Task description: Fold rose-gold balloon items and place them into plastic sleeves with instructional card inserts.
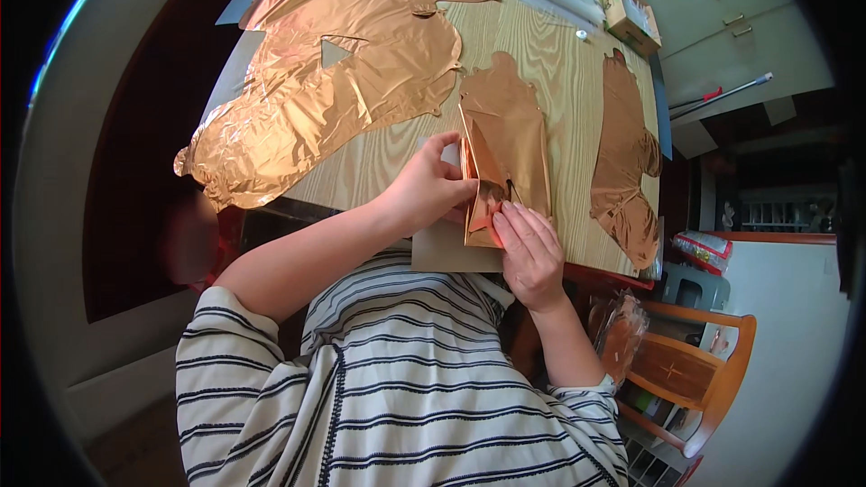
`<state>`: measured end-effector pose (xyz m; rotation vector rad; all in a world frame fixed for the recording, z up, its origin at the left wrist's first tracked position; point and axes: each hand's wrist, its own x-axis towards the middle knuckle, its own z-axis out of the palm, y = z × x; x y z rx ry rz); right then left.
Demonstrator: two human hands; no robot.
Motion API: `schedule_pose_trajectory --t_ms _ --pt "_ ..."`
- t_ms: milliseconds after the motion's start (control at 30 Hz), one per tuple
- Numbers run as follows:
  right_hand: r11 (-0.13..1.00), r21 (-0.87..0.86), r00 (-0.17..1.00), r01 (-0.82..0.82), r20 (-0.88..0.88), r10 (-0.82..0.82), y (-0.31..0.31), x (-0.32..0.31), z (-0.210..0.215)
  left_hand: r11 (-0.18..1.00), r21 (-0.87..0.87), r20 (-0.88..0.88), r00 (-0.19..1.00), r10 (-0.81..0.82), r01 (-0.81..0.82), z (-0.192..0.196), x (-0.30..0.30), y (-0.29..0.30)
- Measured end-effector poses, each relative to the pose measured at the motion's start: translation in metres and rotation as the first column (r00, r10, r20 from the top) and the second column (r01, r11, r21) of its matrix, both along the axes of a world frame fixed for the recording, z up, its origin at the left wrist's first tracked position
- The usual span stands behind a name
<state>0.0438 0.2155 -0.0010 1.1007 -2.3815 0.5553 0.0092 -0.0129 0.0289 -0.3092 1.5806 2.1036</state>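
Observation:
A flat copper-gold foil balloon (510, 117), partly folded lengthwise, lies in front of me over a pale card (442, 251) at the table's near edge. My left hand (431, 182) grips its left edge, the thumb on top and the fingers curled around the side. Close by, my right hand (532, 252) has its fingers together and extended on the lower end, bunching a shiny flap of foil under the fingertips. The right thumb is mostly hidden. A dark slit shows in the foil just above the right fingertips.
A large crinkled foil balloon (316, 99) with a triangular hole covers the table's left side. Another flat foil piece (622, 162) lies along the right edge of the wood-grain table (573, 117). A small box (631, 18) stands at the back; a wooden chair (695, 370) is at the right.

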Motion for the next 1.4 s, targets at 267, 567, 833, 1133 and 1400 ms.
schedule_pose_trajectory --t_ms 267,567,833,1133,1400 --pt "0.999 0.045 0.999 0.028 -0.016 -0.028 0.000 0.004 -0.001 0.996 -0.091 -0.105 0.994 -0.004 -0.006 -0.006 -0.005 0.003" --pt "0.985 0.137 0.994 0.105 -0.049 -0.099 -0.022 0.008 0.012 0.951 -0.306 -0.238 0.970 -0.043 -0.033 -0.021 -0.003 0.002" --pt "0.952 0.278 0.991 0.126 0.007 -0.134 -0.034 0.011 0.000 0.969 -0.243 -0.144 0.990 0.007 -0.042 -0.013 -0.003 0.003" --pt "0.955 0.275 0.989 0.112 0.059 -0.133 -0.038 0.012 -0.004 0.984 -0.170 -0.109 0.994 0.033 -0.051 -0.025 -0.005 -0.001" --pt "0.966 0.240 0.989 0.093 0.087 -0.117 -0.042 0.011 -0.003 0.969 -0.232 -0.061 0.996 0.071 -0.083 -0.006 -0.007 0.002"
